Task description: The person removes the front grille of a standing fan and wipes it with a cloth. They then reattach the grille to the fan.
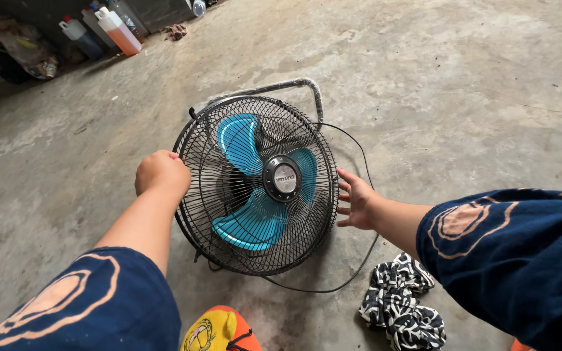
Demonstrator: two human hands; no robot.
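Fan (258, 185) sat on the concrete floor (456, 84), tilted back on its tube stand (294, 86), black wire guard facing up at me, blue blades (255, 188) behind it. My left hand (162, 172) was curled onto the left rim of the guard, fist-like, fingers apparently gripping the wires; how tightly I couldn't tell. My right hand (354, 200) was spread wide, fingers splayed, fingertips at or just off the right rim, holding nothing.

Risks as I judged them: grip was uneven, one closed hand and one flat hand, so if I lifted or turned the fan it could have swung toward the right and slipped. Guard wires were thin and could have bent under a one-sided pull. Fingers near the gaps could have poked through toward the blades; I couldn't see whether the fan was plugged in. The black cord (359, 260) looped on the floor round the right and front of the fan, under my right forearm, so it could have snagged my arm or dragged if the fan moved. A black-and-white cloth (401, 302) lay near the cord, well clear of the guard. Bottles (108, 29) stood far off by the wall, no issue. The stand could have scraped or tipped on the rough floor.
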